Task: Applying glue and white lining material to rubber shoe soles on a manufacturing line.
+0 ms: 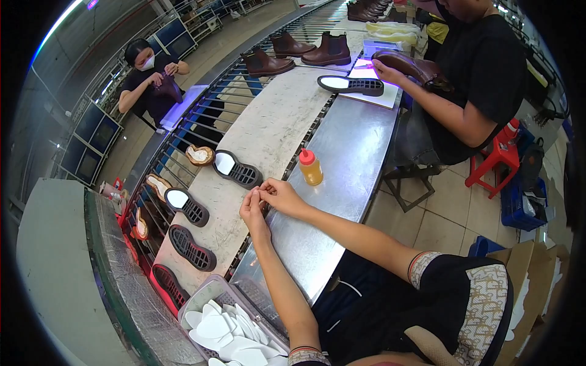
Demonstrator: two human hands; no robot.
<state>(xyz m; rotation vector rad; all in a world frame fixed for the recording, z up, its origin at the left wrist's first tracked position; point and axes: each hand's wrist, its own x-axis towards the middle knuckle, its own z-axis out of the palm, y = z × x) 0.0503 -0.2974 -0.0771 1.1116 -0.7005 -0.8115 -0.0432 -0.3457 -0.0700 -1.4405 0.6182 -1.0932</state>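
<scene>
My left hand (252, 210) and my right hand (279, 194) meet fingertip to fingertip over the edge of the metal worktable (342, 165). They seem to pinch something very small between them; what it is cannot be made out. A black shoe sole (237, 169) with a pale insole lies on the conveyor belt (268, 128) just beyond my fingers. A small yellow squeeze bottle (311, 167) with a red cap stands upright on the table, to the right of my hands.
Several more black soles (190, 247) ride the belt toward me. A clear basket (229, 320) of white heel pads sits at my left elbow. Brown boots (328, 51) stand farther up. One seated person (470, 79) handles a boot; another (149, 79) works across the line.
</scene>
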